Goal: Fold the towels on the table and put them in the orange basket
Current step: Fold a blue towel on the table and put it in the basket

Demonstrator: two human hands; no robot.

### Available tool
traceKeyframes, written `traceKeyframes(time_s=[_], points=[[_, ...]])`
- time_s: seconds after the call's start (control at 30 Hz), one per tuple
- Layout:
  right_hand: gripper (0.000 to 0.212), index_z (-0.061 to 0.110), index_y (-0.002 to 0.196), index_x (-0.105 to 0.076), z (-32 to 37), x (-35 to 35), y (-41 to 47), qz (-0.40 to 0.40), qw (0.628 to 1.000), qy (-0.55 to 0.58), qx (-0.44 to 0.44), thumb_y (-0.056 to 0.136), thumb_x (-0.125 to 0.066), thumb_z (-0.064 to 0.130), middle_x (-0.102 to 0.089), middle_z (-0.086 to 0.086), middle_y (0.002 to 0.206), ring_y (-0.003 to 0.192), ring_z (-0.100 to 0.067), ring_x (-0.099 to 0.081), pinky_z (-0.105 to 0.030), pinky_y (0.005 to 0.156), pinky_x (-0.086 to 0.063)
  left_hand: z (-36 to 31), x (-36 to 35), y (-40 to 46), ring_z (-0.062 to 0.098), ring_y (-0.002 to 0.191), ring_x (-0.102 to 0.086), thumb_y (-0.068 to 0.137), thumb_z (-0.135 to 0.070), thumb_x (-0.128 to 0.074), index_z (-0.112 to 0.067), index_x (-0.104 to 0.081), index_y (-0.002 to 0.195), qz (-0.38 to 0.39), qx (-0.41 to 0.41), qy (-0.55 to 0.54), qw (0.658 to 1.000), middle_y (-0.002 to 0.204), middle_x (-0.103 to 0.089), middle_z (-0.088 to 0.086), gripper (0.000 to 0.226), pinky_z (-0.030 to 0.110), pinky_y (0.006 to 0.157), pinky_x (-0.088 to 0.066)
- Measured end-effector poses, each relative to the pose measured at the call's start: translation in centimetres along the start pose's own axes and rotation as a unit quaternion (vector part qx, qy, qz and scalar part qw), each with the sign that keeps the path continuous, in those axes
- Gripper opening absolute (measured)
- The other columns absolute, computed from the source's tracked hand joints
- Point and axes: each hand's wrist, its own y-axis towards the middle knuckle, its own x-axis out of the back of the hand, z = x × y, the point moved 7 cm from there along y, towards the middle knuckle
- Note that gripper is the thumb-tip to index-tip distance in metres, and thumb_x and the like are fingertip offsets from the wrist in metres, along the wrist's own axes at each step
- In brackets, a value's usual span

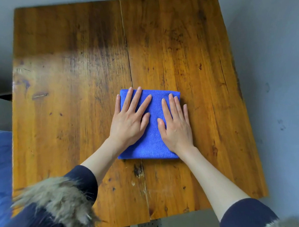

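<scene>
A blue towel [152, 144], folded into a compact rectangle, lies near the middle of the wooden table [75, 82]. My left hand [130, 121] presses flat on the towel's left half, fingers spread and straight. My right hand [175, 124] presses flat on its right half, fingers straight and together. Both palms cover much of the cloth. No orange basket is in view.
The table has a long crack down its middle and bare wood all around the towel. A blue object [1, 171] sits off the table's left edge. Grey floor [272, 73] surrounds the table on the right and far sides.
</scene>
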Motion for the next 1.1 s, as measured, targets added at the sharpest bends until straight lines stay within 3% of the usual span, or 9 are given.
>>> traceKeyframes(time_s=[0.13, 0.33, 0.47, 0.63, 0.73, 0.8, 0.9, 1.03, 1.1], points=[[0.053, 0.018, 0.149, -0.019, 0.1, 0.7, -0.6, 0.011, 0.997, 0.07, -0.018, 0.099, -0.035, 0.027, -0.005, -0.002, 0.158, 0.144, -0.009, 0.005, -0.039, 0.117, 0.004, 0.2, 1.2, -0.5, 0.031, 0.145, -0.004, 0.098, -0.036, -0.033, -0.017, -0.023, 0.148, -0.003, 0.016, -0.106, 0.994, 0.157, -0.013, 0.008, 0.054, 0.048, 0.115, -0.007], [0.035, 0.005, 0.127, -0.052, -2.8, 4.2, -3.3, -0.126, 0.95, 0.204, -0.201, 0.092, -0.053, 0.012, -0.05, -0.01, 0.126, 0.117, -0.023, -0.05, -0.032, 0.1, -0.038, 4.0, 3.5, -3.9, 0.028, 0.116, -0.042, 0.091, -0.012, -0.054, -0.004, -0.039, 0.137, -0.112, 0.214, -0.304, 0.922, 0.128, -0.04, 0.019, 0.048, 0.024, 0.101, -0.027], [0.033, 0.009, 0.118, -0.055, -4.5, 3.0, -4.2, -0.035, 0.885, 0.287, -0.366, 0.091, -0.057, 0.029, -0.06, -0.003, 0.102, 0.103, -0.025, -0.058, -0.037, 0.093, -0.045, 5.6, 1.6, -5.5, 0.016, 0.091, -0.05, 0.092, -0.021, -0.056, -0.009, -0.046, 0.129, -0.032, 0.347, -0.412, 0.842, 0.107, -0.05, 0.007, 0.04, 0.027, 0.087, -0.041], [0.037, -0.008, 0.102, -0.063, -4.4, 2.2, -3.6, 0.031, 0.853, 0.329, -0.403, 0.088, -0.062, 0.026, -0.067, -0.019, 0.106, 0.1, -0.034, -0.061, -0.047, 0.092, -0.047, 6.1, 0.5, -5.8, 0.022, 0.1, -0.059, 0.092, -0.025, -0.057, -0.014, -0.055, 0.116, 0.059, 0.385, -0.497, 0.775, 0.108, -0.063, 0.006, 0.027, 0.044, 0.094, -0.048], [0.033, -0.01, 0.096, -0.064, -4.3, 1.7, -3.3, 0.084, 0.827, 0.37, -0.415, 0.088, -0.063, 0.022, -0.07, -0.014, 0.099, 0.074, -0.016, -0.063, -0.024, 0.063, -0.051, 6.2, 0.3, -5.3, 0.019, 0.092, -0.058, 0.089, -0.023, -0.061, -0.012, -0.056, 0.116, 0.103, 0.381, -0.515, 0.761, 0.11, -0.064, 0.01, 0.029, 0.039, 0.09, -0.048], [0.017, 0.004, 0.089, -0.066, -4.1, 1.5, -3.2, 0.127, 0.805, 0.397, -0.423, 0.088, -0.064, 0.021, -0.066, 0.0, 0.085, 0.063, -0.002, -0.055, -0.013, 0.043, -0.038, 6.2, 0.3, -5.0, 0.019, 0.09, -0.059, 0.087, -0.019, -0.065, -0.01, -0.055, 0.118, 0.118, 0.382, -0.529, 0.748, 0.107, -0.065, 0.011, 0.034, 0.036, 0.084, -0.049], [0.013, 0.008, 0.093, -0.063, -3.8, 1.2, -2.8, 0.162, 0.788, 0.421, -0.419, 0.087, -0.064, 0.02, -0.065, 0.001, 0.088, 0.069, -0.006, -0.057, -0.021, 0.051, -0.038, 6.1, 0.3, -4.8, 0.018, 0.084, -0.059, 0.085, -0.013, -0.066, -0.013, -0.053, 0.116, 0.126, 0.378, -0.533, 0.746, 0.096, -0.066, 0.008, 0.033, 0.03, 0.072, -0.047], [0.026, 0.002, 0.103, -0.061, -3.4, 1.6, -2.4, 0.128, 0.853, 0.35, -0.364, 0.085, -0.066, 0.021, -0.066, -0.008, 0.103, 0.088, -0.022, -0.064, -0.042, 0.077, -0.054, 5.8, 0.4, -5.1, 0.009, 0.062, -0.054, 0.085, -0.004, -0.059, -0.018, -0.052, 0.108, 0.1, 0.362, -0.515, 0.77, 0.063, -0.056, -0.005, 0.028, 0.026, 0.06, -0.045], [0.031, 0.006, 0.113, -0.056, -3.0, 1.8, -2.6, 0.128, 0.849, 0.375, -0.349, 0.086, -0.066, 0.019, -0.063, -0.007, 0.109, 0.091, -0.02, -0.063, -0.035, 0.074, -0.054, 5.5, 0.5, -5.8, 0.009, 0.059, -0.052, 0.086, -0.002, -0.056, -0.019, -0.051, 0.105, 0.09, 0.36, -0.531, 0.762, 0.059, -0.052, -0.005, 0.026, 0.027, 0.059, -0.045]])
